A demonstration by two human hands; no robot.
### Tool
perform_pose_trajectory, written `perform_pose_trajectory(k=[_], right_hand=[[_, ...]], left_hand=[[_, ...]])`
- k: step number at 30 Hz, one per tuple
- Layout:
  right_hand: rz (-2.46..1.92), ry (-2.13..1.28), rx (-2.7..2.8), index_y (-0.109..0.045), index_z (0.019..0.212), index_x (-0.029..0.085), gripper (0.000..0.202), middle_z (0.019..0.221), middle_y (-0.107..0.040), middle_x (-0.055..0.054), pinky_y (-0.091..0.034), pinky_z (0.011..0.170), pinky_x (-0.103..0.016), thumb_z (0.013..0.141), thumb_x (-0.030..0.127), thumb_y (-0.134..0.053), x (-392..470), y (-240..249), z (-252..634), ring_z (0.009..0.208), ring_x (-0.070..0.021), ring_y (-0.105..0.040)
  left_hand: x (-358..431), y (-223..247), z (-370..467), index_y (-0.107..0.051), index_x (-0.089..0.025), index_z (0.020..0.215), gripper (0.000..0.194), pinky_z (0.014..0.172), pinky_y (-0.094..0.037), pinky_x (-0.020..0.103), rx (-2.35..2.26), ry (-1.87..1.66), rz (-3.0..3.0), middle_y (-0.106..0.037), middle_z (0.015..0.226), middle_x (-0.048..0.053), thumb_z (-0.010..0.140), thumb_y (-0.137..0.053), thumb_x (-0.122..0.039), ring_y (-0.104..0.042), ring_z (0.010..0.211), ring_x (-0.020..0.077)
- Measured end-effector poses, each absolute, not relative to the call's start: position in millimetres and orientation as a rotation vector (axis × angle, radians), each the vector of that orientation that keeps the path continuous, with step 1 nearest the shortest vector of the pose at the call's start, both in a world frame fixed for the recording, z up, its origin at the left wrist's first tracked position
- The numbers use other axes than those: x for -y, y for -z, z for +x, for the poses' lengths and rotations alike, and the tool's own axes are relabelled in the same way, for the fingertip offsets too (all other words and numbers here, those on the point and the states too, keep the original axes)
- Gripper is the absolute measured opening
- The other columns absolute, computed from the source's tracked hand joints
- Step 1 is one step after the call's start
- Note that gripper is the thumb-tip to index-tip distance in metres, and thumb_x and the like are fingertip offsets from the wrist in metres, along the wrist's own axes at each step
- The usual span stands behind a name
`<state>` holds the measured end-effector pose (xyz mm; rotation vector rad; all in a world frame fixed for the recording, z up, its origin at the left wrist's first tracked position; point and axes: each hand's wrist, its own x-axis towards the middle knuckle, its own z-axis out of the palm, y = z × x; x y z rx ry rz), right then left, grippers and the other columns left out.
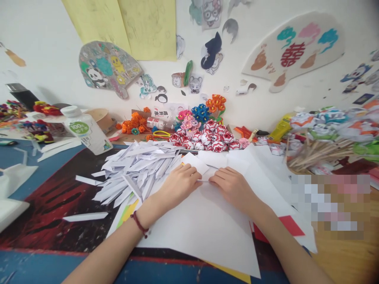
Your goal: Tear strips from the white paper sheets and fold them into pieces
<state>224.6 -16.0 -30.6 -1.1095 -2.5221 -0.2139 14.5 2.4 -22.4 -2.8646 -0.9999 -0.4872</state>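
Note:
My left hand [181,180], with a dark red cord bracelet on the wrist, has its fingers closed on one end of a narrow white paper strip [205,181]. The fingers of my right hand [230,184] pinch the other end, a short gap away. Both hands rest over a large white paper sheet [204,225]. Left of them lies a heap of folded white paper strips [139,167]. Just beyond my fingers are small white paper pieces [211,158]. How far the held strip is folded is hidden by my fingers.
Red-and-white paper flowers [217,138] and colourful flowers [199,114] stand along the wall. A white bottle [87,132] is at the back left. Wooden sticks [321,156] lie at the right near a red paper piece [291,225]. Stray folded strips [85,216] lie left.

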Motion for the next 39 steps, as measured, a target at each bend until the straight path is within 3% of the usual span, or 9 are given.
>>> perform_pose_trajectory(k=[6,9,14,21,25,30,33,35,39], right_hand=[[-1.113,-0.189,2.296,-0.063,0.085,0.018,0.014,0.081,-0.065,-0.004,-0.042,0.072,-0.029,0.091,0.021,-0.051,22.9,25.7,217.5,0.078,-0.0166,-0.058],[-1.124,-0.337,2.201,-0.063,0.079,0.019,0.014,0.076,-0.065,-0.001,-0.043,0.066,-0.025,0.088,0.018,-0.054,23.4,27.3,216.4,0.071,-0.0139,-0.059],[-1.210,-0.337,2.128,-0.060,0.067,0.018,0.018,0.067,-0.061,0.001,-0.042,0.062,-0.025,0.083,0.010,-0.055,20.6,29.5,219.3,0.063,-0.0132,-0.056],[-1.132,-0.430,2.094,-0.064,0.078,0.019,0.015,0.076,-0.064,-0.001,-0.043,0.066,-0.025,0.085,0.012,-0.053,14.1,30.5,223.2,0.070,-0.0140,-0.059],[-1.188,-0.424,2.042,-0.062,0.073,0.019,0.018,0.073,-0.063,-0.001,-0.043,0.064,-0.026,0.083,0.008,-0.050,13.8,32.5,222.7,0.067,-0.0147,-0.059],[-1.324,-0.266,1.964,-0.061,0.082,0.019,0.019,0.080,-0.065,-0.003,-0.042,0.068,-0.027,0.091,0.020,-0.045,15.6,31.1,219.7,0.072,-0.0165,-0.059],[-1.487,-0.180,1.912,-0.061,0.095,0.020,0.023,0.092,-0.067,-0.004,-0.042,0.073,-0.029,0.095,0.027,-0.039,12.0,33.9,217.7,0.082,-0.0184,-0.061],[-1.627,-0.154,1.923,-0.061,0.100,0.020,0.023,0.095,-0.067,-0.005,-0.041,0.072,-0.030,0.094,0.033,-0.044,8.0,37.9,215.1,0.083,-0.0195,-0.062],[-1.730,-0.083,1.955,-0.062,0.099,0.020,0.026,0.096,-0.065,-0.006,-0.040,0.073,-0.030,0.090,0.041,-0.049,1.2,46.0,206.9,0.084,-0.0204,-0.061]], left_hand=[[4.0,27.5,16.0,-0.064,-0.015,0.082,0.028,0.067,-0.040,0.027,1.095,0.822,-3.021,-0.062,0.074,0.006,0.095,-0.041,-0.025,-0.055,0.075,0.0159],[4.5,26.9,15.0,-0.067,-0.015,0.083,0.026,0.065,-0.041,0.026,1.126,0.891,-3.054,-0.064,0.074,0.006,0.093,-0.043,-0.022,-0.057,0.073,0.0154],[0.0,24.2,12.2,-0.070,-0.019,0.086,0.021,0.068,-0.043,0.026,1.205,0.900,-3.070,-0.070,0.077,0.003,0.090,-0.051,-0.025,-0.061,0.072,0.0145],[-4.6,19.8,5.6,-0.070,-0.019,0.086,0.021,0.070,-0.043,0.025,1.246,0.882,-3.033,-0.071,0.080,0.002,0.090,-0.050,-0.018,-0.063,0.074,0.0145],[-4.7,20.7,7.1,-0.069,-0.019,0.088,0.020,0.066,-0.042,0.025,1.150,0.810,-2.974,-0.069,0.077,0.004,0.091,-0.049,-0.020,-0.061,0.072,0.0151],[-7.4,12.0,-6.8,-0.067,-0.019,0.091,0.022,0.065,-0.041,0.025,1.124,0.994,-2.726,-0.066,0.074,0.004,0.092,-0.045,-0.018,-0.058,0.071,0.0147],[-11.8,-4.5,-24.6,-0.065,-0.018,0.095,0.021,0.077,-0.043,0.029,1.383,1.238,-2.307,-0.068,0.087,0.006,0.092,-0.044,-0.021,-0.060,0.082,0.0173],[-13.2,-16.8,-33.6,-0.062,-0.018,0.107,0.023,0.091,-0.040,0.035,1.560,1.334,-1.977,-0.065,0.107,0.009,0.091,-0.047,-0.027,-0.056,0.101,0.0225],[-10.3,-28.8,-35.6,-0.040,-0.013,0.135,0.052,0.106,-0.025,0.046,1.646,1.295,-1.729,-0.037,0.145,0.017,0.087,-0.052,-0.028,-0.032,0.131,0.0324]])
